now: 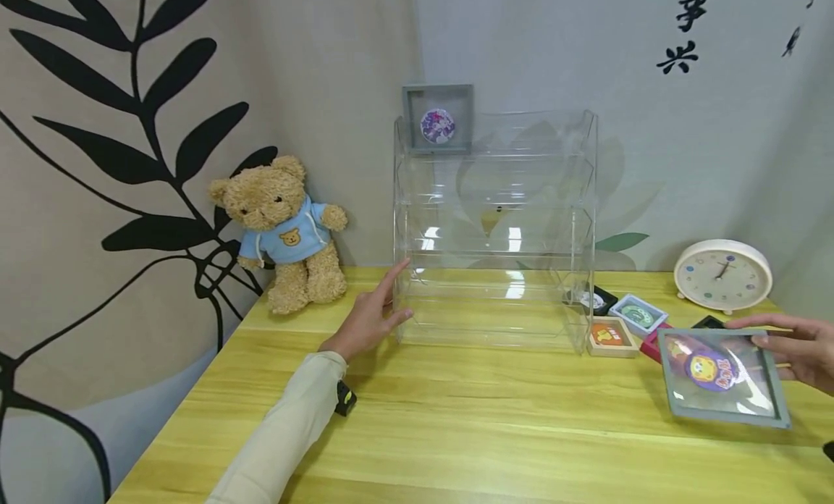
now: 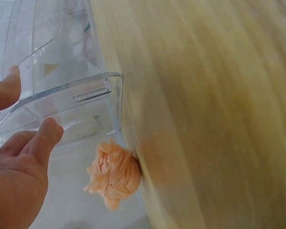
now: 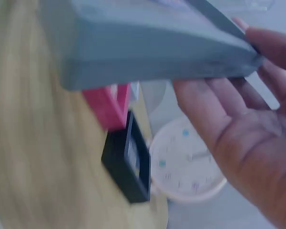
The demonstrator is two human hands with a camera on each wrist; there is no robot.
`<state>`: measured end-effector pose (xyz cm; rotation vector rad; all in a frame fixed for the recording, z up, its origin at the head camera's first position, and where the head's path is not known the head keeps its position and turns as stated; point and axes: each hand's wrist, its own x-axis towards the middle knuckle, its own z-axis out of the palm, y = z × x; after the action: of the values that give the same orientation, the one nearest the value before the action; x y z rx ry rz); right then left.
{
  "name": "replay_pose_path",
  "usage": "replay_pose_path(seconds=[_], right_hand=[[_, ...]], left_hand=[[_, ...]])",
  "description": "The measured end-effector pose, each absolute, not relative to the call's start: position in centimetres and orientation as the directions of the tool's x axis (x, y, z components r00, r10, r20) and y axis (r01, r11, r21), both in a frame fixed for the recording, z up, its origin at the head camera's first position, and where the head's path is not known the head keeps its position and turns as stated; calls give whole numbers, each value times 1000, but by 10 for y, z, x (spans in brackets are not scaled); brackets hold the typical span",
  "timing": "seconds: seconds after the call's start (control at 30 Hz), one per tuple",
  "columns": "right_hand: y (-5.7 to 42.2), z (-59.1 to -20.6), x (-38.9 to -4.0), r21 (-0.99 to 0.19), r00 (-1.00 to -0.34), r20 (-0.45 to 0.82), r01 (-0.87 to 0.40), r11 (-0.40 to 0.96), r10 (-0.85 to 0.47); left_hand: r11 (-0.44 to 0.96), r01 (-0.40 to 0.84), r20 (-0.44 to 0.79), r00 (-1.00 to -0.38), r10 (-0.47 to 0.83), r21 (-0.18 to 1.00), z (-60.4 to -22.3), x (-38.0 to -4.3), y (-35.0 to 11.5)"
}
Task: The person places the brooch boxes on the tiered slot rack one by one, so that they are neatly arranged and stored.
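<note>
A tiered clear acrylic display rack (image 1: 495, 276) stands near the back of the table. My left hand (image 1: 371, 316) is at the rack's left side, thumb and forefinger extended. In the left wrist view the fingers (image 2: 46, 136) are right at the clear side panel (image 2: 71, 90). On the right, my right hand (image 1: 798, 348) grips a grey square display frame (image 1: 691, 410) by its edge; a purple badge with a yellow animal (image 1: 710, 368) shows behind its clear front. Another grey frame (image 1: 417, 102) with a round purple badge (image 1: 438, 126) sits on the rack's top tier at the left.
Several small frames lie right of the rack, among them a cream one (image 1: 615, 350), a light blue one (image 1: 651, 314) and a pink one (image 3: 105, 107). Behind them stands a round white clock (image 1: 723, 276). A teddy bear (image 1: 287, 229) leans at the back left; the left wrist view shows a peach yarn-like ball (image 2: 113, 174).
</note>
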<state>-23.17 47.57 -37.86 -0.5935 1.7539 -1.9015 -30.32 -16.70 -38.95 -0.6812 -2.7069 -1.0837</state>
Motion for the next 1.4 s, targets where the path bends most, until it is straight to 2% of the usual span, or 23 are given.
replay_pose_path(seconds=[0.13, 0.23, 0.33, 0.43, 0.63, 0.87, 1.0, 1.4], right_hand=[[456, -371, -229, -998, -866, 63, -55, -32, -496], [442, -363, -229, -996, -931, 48, -74, 58, -362], [429, -357, -229, -994, -954, 47, -75, 81, -297], [416, -353, -231, -995, -942, 90, -98, 7, -323], [393, -344, -239, -975, -877, 209, -156, -155, -432], [365, -324, -254, -969, -899, 248, -228, -99, -360], [354, -308, -265, -967, -882, 249, -207, -146, -400], [316, -257, -294, -954, -874, 280, -299, -14, -398]], left_hand=[[635, 460, 293, -887, 357, 620, -390, -304, -166], [637, 460, 295, -887, 354, 618, -390, -304, -166], [632, 467, 300, -884, 358, 619, -390, -304, -166], [627, 472, 308, -881, 359, 620, -390, -303, -166], [631, 475, 311, -880, 360, 613, -390, -304, -166], [642, 467, 307, -884, 353, 608, -393, -305, -166], [641, 471, 312, -882, 354, 606, -394, -304, -166], [648, 467, 309, -884, 349, 602, -391, -302, -167]])
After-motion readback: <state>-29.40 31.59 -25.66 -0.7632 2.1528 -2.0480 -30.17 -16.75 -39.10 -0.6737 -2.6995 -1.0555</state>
